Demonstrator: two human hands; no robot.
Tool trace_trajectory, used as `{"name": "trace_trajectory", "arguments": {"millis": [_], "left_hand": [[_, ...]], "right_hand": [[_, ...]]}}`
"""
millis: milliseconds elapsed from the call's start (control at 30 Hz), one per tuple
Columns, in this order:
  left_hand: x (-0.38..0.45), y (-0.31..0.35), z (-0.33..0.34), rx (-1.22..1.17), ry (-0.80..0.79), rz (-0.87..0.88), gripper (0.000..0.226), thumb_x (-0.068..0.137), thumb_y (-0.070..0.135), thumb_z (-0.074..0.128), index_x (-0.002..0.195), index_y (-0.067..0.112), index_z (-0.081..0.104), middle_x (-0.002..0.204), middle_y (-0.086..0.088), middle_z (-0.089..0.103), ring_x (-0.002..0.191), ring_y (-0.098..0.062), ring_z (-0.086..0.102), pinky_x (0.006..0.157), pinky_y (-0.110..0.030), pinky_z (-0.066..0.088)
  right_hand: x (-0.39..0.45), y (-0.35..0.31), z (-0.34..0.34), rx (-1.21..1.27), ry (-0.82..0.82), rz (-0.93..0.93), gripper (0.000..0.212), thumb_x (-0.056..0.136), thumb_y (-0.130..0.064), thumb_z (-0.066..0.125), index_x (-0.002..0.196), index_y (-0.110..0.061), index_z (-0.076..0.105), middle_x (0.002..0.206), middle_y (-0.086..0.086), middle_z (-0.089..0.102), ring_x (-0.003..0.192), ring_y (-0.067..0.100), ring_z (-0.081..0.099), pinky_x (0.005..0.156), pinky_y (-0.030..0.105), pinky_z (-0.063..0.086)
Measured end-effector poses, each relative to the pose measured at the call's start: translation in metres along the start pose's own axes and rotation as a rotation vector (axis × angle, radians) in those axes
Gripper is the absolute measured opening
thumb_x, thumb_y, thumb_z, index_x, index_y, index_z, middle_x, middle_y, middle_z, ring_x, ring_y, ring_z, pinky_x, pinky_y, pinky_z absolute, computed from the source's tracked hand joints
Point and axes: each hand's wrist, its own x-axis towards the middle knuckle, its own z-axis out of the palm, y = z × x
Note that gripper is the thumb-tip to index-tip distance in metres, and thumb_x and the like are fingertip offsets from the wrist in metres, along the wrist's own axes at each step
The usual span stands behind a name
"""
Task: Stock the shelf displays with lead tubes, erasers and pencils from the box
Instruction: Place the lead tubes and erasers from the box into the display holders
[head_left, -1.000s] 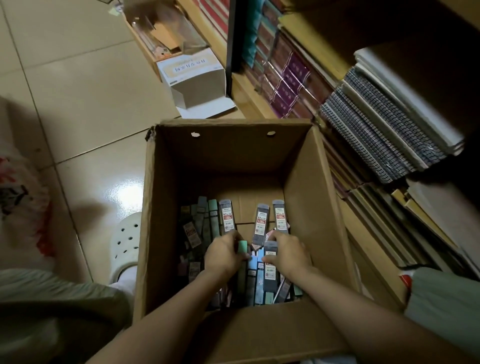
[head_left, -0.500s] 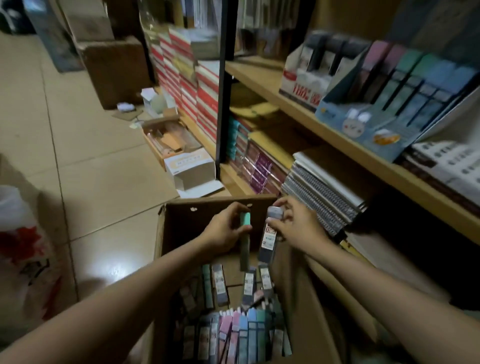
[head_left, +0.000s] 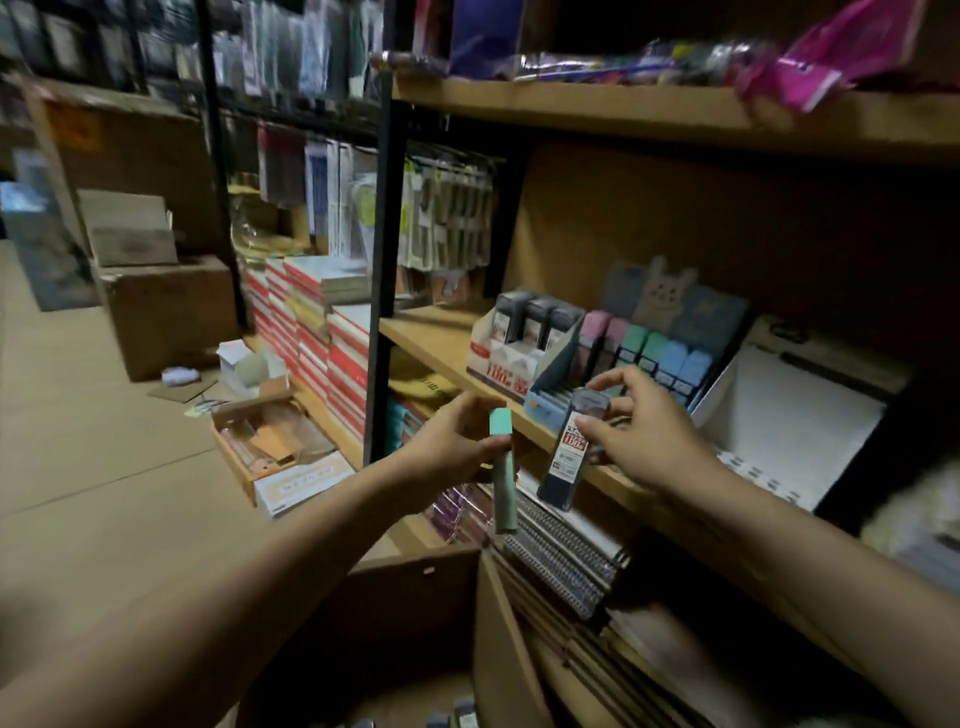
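Two hands are raised in front of the wooden shelf (head_left: 436, 332): the left hand (head_left: 452, 441) grips a green tube (head_left: 503, 467), and the right hand (head_left: 644, 431) pinches a dark labelled tube (head_left: 566, 457). Both tubes hang just near the blue display tray (head_left: 550, 374) of pastel tubes, with the cardboard box (head_left: 498, 649) low in the near view.

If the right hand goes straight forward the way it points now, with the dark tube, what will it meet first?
Probably the blue display box of pastel tubes on the wooden shelf. The right hand holds the dark lead tube just in front of its low front edge, though depth is unclear.
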Motion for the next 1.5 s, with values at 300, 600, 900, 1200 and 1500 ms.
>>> {"name": "trace_trajectory", "arguments": {"millis": [300, 600, 900, 1200, 1500], "left_hand": [[0.039, 0.044, -0.004, -0.002, 0.050, 0.127, 0.037, 0.092, 0.007, 0.059, 0.126, 0.022, 0.052, 0.115, -0.012, 0.066, 0.101, -0.022, 0.068, 0.084, -0.038, 0.058], [0.072, 0.025, -0.048, -0.174, 0.252, 0.023, 0.037, 0.093, 0.010, 0.059, 0.123, 0.031, 0.053, 0.100, -0.002, 0.070, 0.084, -0.012, 0.071, 0.065, -0.026, 0.055], [0.084, 0.022, -0.051, -0.259, 0.249, -0.011, 0.038, 0.094, 0.004, 0.055, 0.121, 0.031, 0.054, 0.102, -0.007, 0.067, 0.091, -0.017, 0.069, 0.077, -0.034, 0.058], [0.090, 0.015, -0.042, -0.266, 0.246, -0.020, 0.037, 0.094, 0.004, 0.055, 0.122, 0.028, 0.052, 0.100, -0.005, 0.065, 0.082, -0.012, 0.071, 0.067, -0.026, 0.057], [0.093, 0.011, -0.042, -0.240, 0.257, -0.035, 0.032, 0.093, 0.007, 0.057, 0.117, 0.029, 0.054, 0.100, -0.003, 0.065, 0.089, -0.015, 0.070, 0.071, -0.029, 0.057]], "right_hand": [[0.062, -0.036, -0.031, -0.149, 0.216, -0.191, 0.029, 0.082, -0.020, 0.076, 0.091, -0.031, 0.050, 0.089, -0.009, 0.065, 0.081, 0.005, 0.064, 0.068, 0.026, 0.054], [0.138, -0.056, -0.023, -0.260, 0.299, -0.207, 0.023, 0.085, -0.021, 0.071, 0.099, -0.019, 0.053, 0.094, -0.002, 0.062, 0.085, 0.016, 0.061, 0.064, 0.025, 0.048], [0.176, -0.046, 0.019, -0.277, 0.264, -0.132, 0.021, 0.084, -0.017, 0.074, 0.096, -0.016, 0.056, 0.096, 0.003, 0.064, 0.082, 0.014, 0.058, 0.056, 0.018, 0.039], [0.183, -0.053, 0.023, -0.244, 0.237, -0.264, 0.021, 0.081, -0.021, 0.076, 0.090, -0.020, 0.057, 0.086, -0.008, 0.062, 0.077, 0.001, 0.058, 0.054, 0.013, 0.039], [0.195, -0.055, 0.050, -0.324, 0.247, -0.330, 0.019, 0.082, -0.012, 0.074, 0.091, -0.013, 0.057, 0.098, 0.002, 0.060, 0.085, 0.015, 0.057, 0.062, 0.017, 0.043]]}}
